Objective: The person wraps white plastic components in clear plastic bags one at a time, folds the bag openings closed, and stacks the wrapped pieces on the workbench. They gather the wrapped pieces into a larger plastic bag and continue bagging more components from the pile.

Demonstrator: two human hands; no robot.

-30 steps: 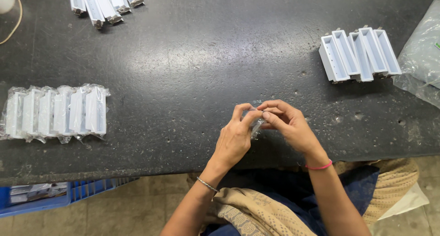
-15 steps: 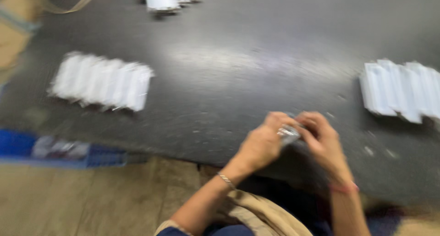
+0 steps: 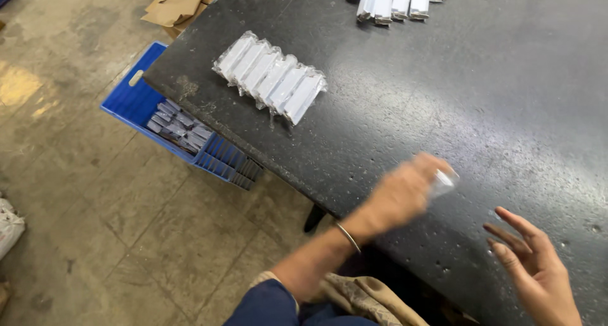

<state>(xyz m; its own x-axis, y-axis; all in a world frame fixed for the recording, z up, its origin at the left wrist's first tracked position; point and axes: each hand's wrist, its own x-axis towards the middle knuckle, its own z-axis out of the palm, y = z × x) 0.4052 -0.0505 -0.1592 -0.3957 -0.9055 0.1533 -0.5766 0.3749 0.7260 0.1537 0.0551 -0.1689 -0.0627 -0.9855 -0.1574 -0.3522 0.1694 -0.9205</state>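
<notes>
We find the left hand (image 3: 405, 190), blurred, its fingers closed on a small clear packet (image 3: 443, 181) above the desk (image 3: 506, 98) near its front edge. The right hand (image 3: 538, 266) hovers alongside, fingers spread, empty.

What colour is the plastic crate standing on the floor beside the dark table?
The plastic crate is blue, seen in the head view.

Thin bangle (image 3: 348, 237), blue sleeve (image 3: 266, 304)
</notes>
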